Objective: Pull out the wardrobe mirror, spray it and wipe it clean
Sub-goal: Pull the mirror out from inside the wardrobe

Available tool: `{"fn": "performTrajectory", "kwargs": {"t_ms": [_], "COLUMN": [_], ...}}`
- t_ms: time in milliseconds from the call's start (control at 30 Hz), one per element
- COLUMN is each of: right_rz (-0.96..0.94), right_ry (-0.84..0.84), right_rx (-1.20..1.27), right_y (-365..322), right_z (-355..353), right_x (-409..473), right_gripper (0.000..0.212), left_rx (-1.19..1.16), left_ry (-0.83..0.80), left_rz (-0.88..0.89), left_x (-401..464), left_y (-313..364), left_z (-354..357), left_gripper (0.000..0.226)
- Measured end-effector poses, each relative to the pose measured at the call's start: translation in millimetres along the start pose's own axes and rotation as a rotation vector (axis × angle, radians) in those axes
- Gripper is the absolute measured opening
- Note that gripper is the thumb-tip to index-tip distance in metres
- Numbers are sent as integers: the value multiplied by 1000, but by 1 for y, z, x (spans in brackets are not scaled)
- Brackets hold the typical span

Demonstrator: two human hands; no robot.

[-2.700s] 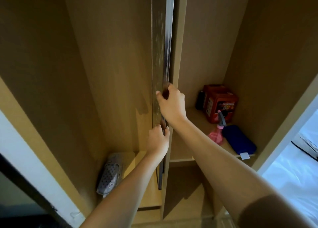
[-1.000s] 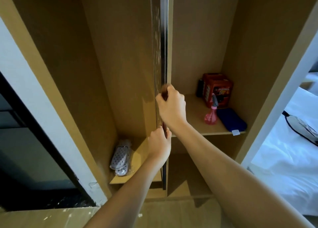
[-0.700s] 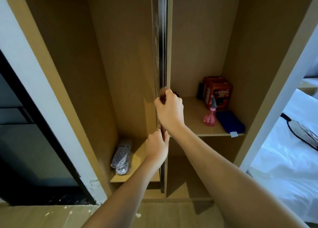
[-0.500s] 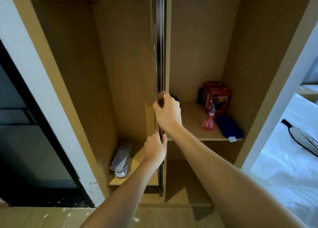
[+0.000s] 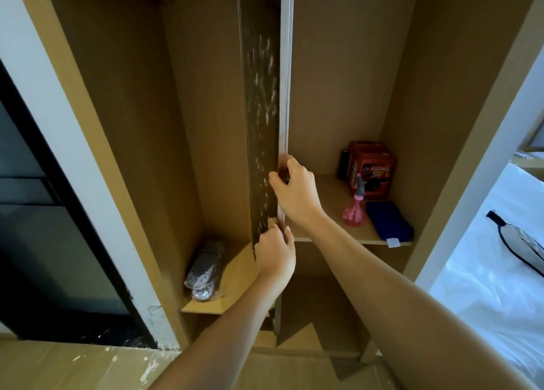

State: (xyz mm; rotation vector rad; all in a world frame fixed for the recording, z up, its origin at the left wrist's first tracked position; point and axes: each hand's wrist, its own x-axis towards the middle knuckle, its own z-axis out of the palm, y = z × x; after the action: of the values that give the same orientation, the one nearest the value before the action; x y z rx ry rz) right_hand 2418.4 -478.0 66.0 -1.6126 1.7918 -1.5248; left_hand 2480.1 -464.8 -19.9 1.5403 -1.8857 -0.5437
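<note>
The tall narrow wardrobe mirror (image 5: pixel 260 119) stands nearly edge-on at the wardrobe's middle divider, its smeared, spotted face angled toward the left. My right hand (image 5: pixel 295 194) grips its metal front edge at shelf height. My left hand (image 5: pixel 275 252) grips the same edge just below. A pink spray bottle (image 5: pixel 353 210) and a folded blue cloth (image 5: pixel 388 220) sit on the right shelf (image 5: pixel 329 201), apart from both hands.
A red box (image 5: pixel 372 169) with a dark bottle beside it stands at the back of the right shelf. Wrapped grey slippers (image 5: pixel 203 269) lie on the lower left shelf. A white bed (image 5: pixel 494 275) is at the right, a dark doorway at the left.
The mirror has swung out so more of its smeared face shows to the left. Both hands kept their grip on its edge. The view has pulled back from the wardrobe.
</note>
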Motion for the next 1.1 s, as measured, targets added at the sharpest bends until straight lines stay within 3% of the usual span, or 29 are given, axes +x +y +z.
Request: {"fn": "performTrajectory", "kwargs": {"t_ms": [133, 333, 500, 600, 800, 1100], "right_rz": [-9, -56, -112, -139, -123, -81], "right_ry": [-24, 0, 45, 78, 112, 211], "right_rx": [18, 68, 37, 4, 21, -13], "right_y": [11, 31, 41, 46, 56, 75], "right_z": [-17, -40, -52, -58, -68, -77], "right_x": [4, 9, 10, 11, 18, 37], "right_gripper": [28, 34, 18, 21, 12, 29], "left_rx": [-25, -53, -51, 15, 310, 507], "left_ry": [-33, -58, 1, 61, 119, 147], "left_rz": [-29, -15, -44, 73, 515, 731], "left_x": [-6, -12, -5, 1, 24, 61], "left_y": [14, 16, 13, 11, 5, -1], "left_z": [13, 33, 47, 50, 57, 77], "left_gripper": [54, 56, 70, 84, 99, 105]}}
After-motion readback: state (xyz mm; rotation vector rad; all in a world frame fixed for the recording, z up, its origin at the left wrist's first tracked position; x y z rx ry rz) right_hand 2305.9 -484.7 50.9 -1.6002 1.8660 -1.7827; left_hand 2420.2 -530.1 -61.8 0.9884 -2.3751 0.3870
